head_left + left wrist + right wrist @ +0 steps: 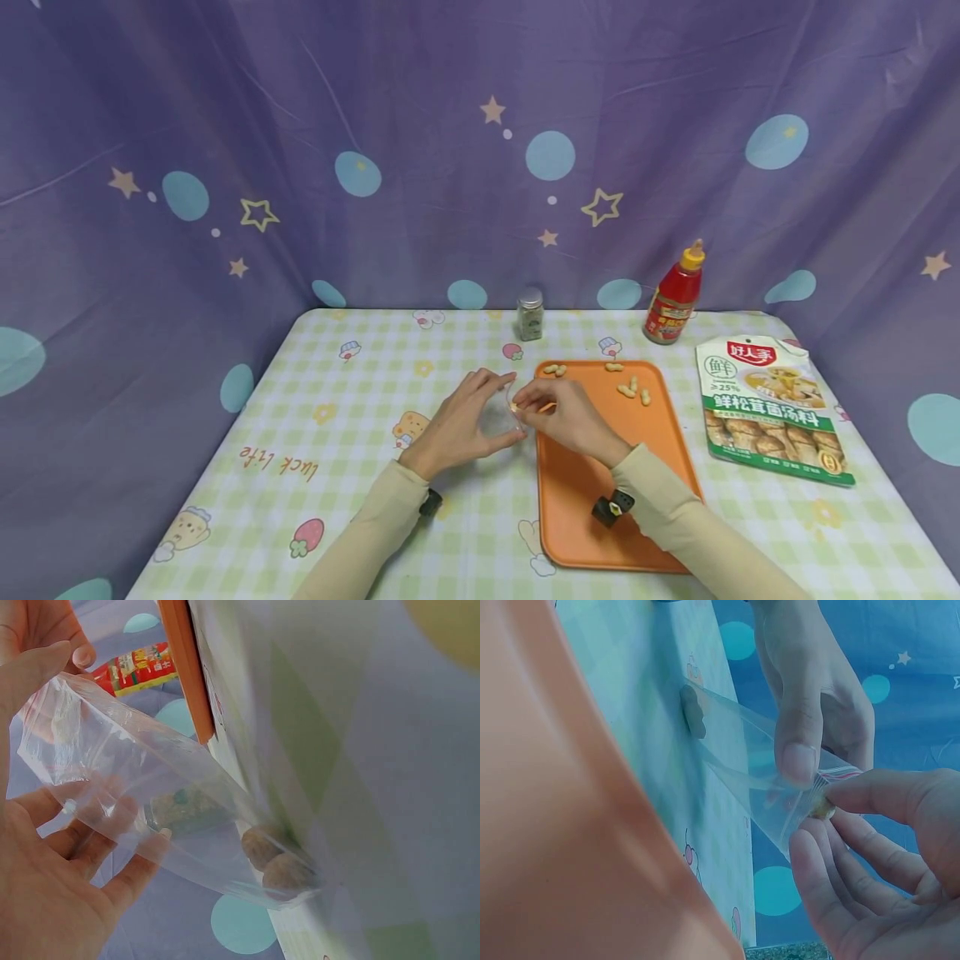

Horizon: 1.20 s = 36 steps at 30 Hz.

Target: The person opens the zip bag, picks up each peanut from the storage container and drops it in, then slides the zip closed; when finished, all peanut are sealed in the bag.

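My left hand (461, 421) holds a clear zip bag (165, 765) by its mouth, thumb on one side and fingers on the other. At the bag's bottom end lies a peanut (285, 871) in its shell, blurred through the plastic. Right at the mouth, my right hand (566, 417) pinches another peanut (823, 808) between thumb and fingertips. Several more peanuts (626, 390) are spread over the far part of the orange tray (585, 500), below and right of the right hand.
Behind the tray stands a small spice jar (530, 317) with a grey lid. A red sauce bottle (672, 300) with a yellow cap is at the back right. Right of the tray lies a green and white food pouch (772, 408). A checked cloth (352, 417) covers the table.
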{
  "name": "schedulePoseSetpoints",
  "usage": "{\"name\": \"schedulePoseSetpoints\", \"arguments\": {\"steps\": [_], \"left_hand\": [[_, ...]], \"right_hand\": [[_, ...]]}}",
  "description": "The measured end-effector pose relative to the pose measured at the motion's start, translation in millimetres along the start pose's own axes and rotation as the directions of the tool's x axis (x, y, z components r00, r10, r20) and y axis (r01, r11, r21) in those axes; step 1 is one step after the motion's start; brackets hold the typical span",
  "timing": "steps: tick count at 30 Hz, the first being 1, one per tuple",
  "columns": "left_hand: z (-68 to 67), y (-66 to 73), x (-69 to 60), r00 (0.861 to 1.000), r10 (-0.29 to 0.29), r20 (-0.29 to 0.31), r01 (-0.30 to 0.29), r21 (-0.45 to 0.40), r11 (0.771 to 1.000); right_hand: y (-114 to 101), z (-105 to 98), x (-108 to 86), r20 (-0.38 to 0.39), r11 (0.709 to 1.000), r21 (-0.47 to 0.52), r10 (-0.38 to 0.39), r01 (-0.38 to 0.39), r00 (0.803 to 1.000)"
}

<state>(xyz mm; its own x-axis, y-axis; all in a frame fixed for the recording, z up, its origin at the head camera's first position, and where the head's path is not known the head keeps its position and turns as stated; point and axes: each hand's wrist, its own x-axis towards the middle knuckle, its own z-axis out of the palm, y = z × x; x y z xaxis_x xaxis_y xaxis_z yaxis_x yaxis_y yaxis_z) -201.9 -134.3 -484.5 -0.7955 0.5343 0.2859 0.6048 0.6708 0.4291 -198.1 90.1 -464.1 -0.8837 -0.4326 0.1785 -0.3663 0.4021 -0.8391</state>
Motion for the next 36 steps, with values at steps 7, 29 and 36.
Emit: {"name": "schedulePoseSetpoints", "arguments": {"steps": [7, 29, 36], "left_hand": [[0.0, 0.0, 0.3, 1.0, 0.0, 0.004, 0.001, -0.003, 1.0], [0.2, 1.6, 1.4, 1.0, -0.014, 0.001, 0.014, 0.0, 1.0], [-0.3, 1.0, 1.6, 1.0, -0.015, -0.004, 0.015, -0.002, 1.0]], "right_hand": [[-0.1, 0.1, 0.3, 0.004, 1.0, -0.006, -0.007, 0.007, 1.0], [32.7, -13.2, 2.1, -0.067, 0.993, -0.029, 0.113, -0.115, 0.991], [50.4, -20.2, 8.7, -0.097, 0.988, -0.036, 0.149, -0.153, 0.984]]}}
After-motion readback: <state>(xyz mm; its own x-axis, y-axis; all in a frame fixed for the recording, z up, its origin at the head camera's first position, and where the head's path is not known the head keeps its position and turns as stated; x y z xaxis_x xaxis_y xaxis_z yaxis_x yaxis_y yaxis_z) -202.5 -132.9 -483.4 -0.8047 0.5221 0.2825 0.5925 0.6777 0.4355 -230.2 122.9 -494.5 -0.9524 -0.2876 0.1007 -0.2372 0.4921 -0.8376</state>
